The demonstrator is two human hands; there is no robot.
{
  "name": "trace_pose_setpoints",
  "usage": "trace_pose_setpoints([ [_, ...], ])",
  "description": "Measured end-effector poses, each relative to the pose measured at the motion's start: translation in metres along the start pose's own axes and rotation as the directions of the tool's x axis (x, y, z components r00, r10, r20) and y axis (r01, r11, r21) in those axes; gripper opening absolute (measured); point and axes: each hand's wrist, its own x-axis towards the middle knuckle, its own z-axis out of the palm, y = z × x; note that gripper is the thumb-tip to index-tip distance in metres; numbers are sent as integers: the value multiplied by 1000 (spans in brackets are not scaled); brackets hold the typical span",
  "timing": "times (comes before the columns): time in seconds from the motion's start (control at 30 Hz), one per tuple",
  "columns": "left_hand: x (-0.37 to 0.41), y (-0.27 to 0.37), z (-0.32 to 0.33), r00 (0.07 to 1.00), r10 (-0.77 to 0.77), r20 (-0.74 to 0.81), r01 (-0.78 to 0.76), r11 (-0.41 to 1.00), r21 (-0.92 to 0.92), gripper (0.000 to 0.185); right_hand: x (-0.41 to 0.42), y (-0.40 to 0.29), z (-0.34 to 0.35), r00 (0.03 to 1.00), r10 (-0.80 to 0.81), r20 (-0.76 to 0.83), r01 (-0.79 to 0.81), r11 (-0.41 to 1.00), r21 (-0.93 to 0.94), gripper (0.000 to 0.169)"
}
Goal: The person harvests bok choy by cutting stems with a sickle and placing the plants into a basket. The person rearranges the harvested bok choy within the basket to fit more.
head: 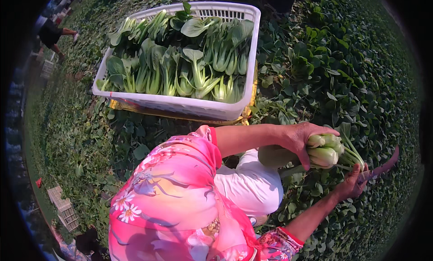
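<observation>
My left hand [299,139] is shut around a bunch of bok choy [323,156], its pale stem bases pointing away from me. Just beyond it, my right hand [351,185] grips a sickle [384,166] whose curved blade reaches out to the right. The thumb and fingers of that hand also touch the base of a single bok choy [353,154] beside the bunch. A white plastic crate [179,100], at the upper left of my arms, holds rows of bok choy [154,69]. The sickle's handle is mostly hidden by my fingers.
Dense leafy plants [338,74] grow beyond my hands and the crate. Yellow material [152,112] lies under the crate. Pale crates [64,208] stand at the lower left, near part of another person [86,242]. Another person [50,32] is at the far upper left.
</observation>
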Motion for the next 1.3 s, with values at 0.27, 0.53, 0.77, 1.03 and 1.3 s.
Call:
trace_pose_setpoints([
  [0.27,-75,135,-43,978,188,-95,-162,959,233,98,-88,-113,93,826,-243,508,95,949,300,30],
  [0.53,-129,185,-73,955,-77,-286,190,901,391,100,-133,-139,157,650,-157,744,-117,946,302,22],
  [0.77,-115,227,-130,922,-298,-247,386,766,514,85,-119,-132,184,605,-19,796,-21,999,41,9],
  [1.03,-77,230,-294,725,-47,-687,520,692,501,64,-59,-34,126,771,318,552,-383,924,3,13],
  [1.3,-157,52,-387,-314,180,-932,941,-70,-331,110,-67,57,42,774,564,288,-534,825,-181,14],
])
